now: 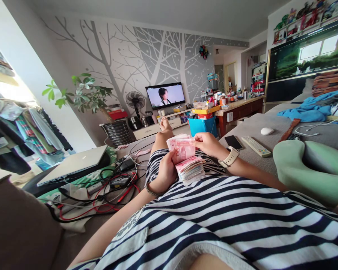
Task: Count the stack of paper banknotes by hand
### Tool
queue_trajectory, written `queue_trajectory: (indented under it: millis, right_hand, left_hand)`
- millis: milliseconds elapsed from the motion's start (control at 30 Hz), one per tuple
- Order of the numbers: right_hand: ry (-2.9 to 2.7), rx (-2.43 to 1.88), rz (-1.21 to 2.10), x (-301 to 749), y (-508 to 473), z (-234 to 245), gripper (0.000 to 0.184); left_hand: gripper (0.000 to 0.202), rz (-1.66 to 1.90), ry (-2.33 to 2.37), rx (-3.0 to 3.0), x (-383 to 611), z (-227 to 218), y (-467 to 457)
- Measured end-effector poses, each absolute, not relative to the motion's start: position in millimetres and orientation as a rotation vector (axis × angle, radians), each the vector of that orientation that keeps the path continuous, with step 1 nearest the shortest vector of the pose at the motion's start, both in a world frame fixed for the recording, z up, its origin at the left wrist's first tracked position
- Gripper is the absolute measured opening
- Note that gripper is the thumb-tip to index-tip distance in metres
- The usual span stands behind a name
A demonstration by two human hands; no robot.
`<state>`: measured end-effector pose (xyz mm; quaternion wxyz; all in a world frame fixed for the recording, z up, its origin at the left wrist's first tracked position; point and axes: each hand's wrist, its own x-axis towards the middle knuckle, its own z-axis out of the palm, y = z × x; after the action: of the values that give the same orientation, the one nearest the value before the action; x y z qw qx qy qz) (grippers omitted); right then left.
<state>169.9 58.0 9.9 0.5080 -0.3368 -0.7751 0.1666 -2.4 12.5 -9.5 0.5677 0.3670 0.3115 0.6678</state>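
Over my lap, my left hand [166, 170] grips a stack of banknotes [190, 172], its thumb pressed on the notes. The upper part of the stack is folded up as a fan of pinkish-red notes [181, 148] marked 100. The thick lower part shows its layered edges toward me. At the fan's right edge, my right hand [207, 144] pinches a note between thumb and fingers. A cream watch [229, 156] is on my right wrist and a braided bracelet [153, 190] on my left.
To my right on the sofa are a phone [233, 142], a remote control [256, 146], a white mouse [267, 131] and a green neck pillow [312, 168]. A laptop [73, 165] and tangled cables [121, 183] lie to my left. A television [165, 95] stands ahead.
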Motion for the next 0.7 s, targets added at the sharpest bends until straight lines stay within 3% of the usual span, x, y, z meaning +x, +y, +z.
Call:
queue_trajectory:
  millis: [700]
  right_hand:
    - [-1.956,-0.591,0.502,173,27,23,0.026]
  left_hand:
    - [0.016,1.693,0.913,0.896,6,9,-8]
